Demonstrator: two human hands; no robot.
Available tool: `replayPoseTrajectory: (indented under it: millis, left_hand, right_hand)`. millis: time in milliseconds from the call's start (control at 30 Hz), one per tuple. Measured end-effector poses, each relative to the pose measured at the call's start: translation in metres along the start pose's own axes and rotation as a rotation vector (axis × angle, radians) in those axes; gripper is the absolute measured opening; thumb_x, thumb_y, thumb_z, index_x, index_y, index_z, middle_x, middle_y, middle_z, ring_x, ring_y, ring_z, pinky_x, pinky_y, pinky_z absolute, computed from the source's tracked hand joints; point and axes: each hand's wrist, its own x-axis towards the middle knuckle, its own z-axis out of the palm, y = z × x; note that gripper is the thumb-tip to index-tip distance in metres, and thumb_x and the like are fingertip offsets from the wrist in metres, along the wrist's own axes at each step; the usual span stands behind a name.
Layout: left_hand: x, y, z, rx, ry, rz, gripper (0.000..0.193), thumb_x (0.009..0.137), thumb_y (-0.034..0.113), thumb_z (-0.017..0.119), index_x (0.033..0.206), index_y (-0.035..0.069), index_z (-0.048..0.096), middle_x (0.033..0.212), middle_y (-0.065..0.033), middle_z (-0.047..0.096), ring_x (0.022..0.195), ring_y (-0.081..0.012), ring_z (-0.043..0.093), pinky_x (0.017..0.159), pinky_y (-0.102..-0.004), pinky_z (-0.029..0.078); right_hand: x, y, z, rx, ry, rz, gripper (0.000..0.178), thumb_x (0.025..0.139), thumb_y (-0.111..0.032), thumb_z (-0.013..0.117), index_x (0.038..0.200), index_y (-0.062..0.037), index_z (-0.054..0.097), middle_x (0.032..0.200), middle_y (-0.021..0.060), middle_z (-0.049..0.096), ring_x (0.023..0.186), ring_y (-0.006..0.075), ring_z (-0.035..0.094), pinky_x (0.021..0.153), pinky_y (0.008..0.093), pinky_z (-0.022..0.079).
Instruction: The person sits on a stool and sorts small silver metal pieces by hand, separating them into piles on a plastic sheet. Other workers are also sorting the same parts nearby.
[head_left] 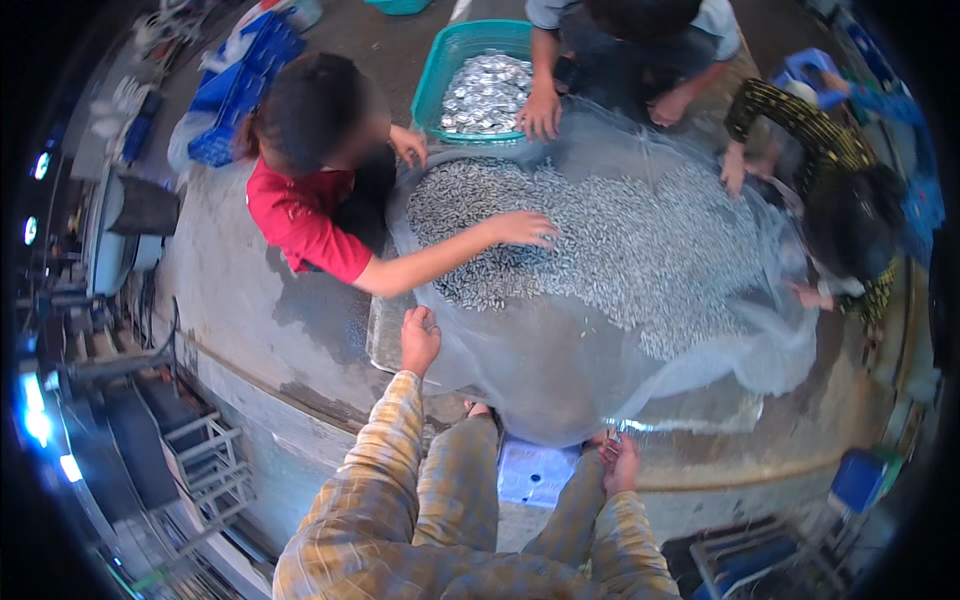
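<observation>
A translucent whitish mesh sheet (545, 385) lies over a low slab, its near edge hanging toward my knees. Many small silvery-grey elongated pieces (620, 240) are spread across it, too small to name. My left hand (420, 340) is closed on the sheet's near-left edge. Lower down, beside my right knee, my right hand (618, 465) is closed at the near edge, where the mesh gathers to its fingers. Something small and shiny shows by those fingertips. A co-worker in a red shirt (310, 215) reaches over the pieces with one hand (525, 229).
A green basin (432, 85) of silvery pieces stands beyond the sheet. Two more co-workers crouch around it, one at the back, one in a patterned sleeve (800, 120) at right. A blue-white box (535, 472) sits between my legs. Blue crates (240, 90) lie far left.
</observation>
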Motion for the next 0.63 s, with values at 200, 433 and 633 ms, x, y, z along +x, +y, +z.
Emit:
replayPoseTrajectory:
  millis: [200,433,633]
  left_hand:
    - [-0.012,0.028,0.003,-0.242,-0.121,0.056,0.05,0.061,0.007,0.069,0.107,0.007,0.05,0.122,-0.0188,0.041,0.103,-0.0374,0.048,0.085,-0.0434,0.041]
    - [-0.15,0.002,0.125,0.094,-1.209,0.19,0.064,0.065,0.023,0.071,0.12,0.007,0.044,0.124,-0.02,0.041,0.11,-0.0357,0.044,0.091,-0.0401,0.039]
    - [-0.255,-0.02,0.227,0.562,-1.435,0.3,0.101,0.059,0.037,0.077,0.134,0.0,0.02,0.135,-0.0179,0.031,0.125,-0.0385,0.027,0.102,-0.0427,0.028]
  right_hand:
    - [-0.139,0.012,-0.073,-0.085,0.202,-0.209,0.019,0.083,-0.02,0.054,0.097,-0.0075,0.051,0.079,0.0071,0.056,0.055,0.0144,0.054,0.055,0.025,0.045]
    - [-0.239,0.145,-0.242,-0.645,0.37,-0.174,0.017,0.079,-0.014,0.057,0.091,-0.0028,0.053,0.072,0.0048,0.056,0.059,0.013,0.052,0.054,0.0281,0.044]
    - [-0.344,0.235,-0.36,-0.588,0.648,0.466,0.021,0.076,-0.012,0.056,0.094,-0.0026,0.055,0.068,0.0105,0.057,0.055,0.0215,0.059,0.047,0.0342,0.052]
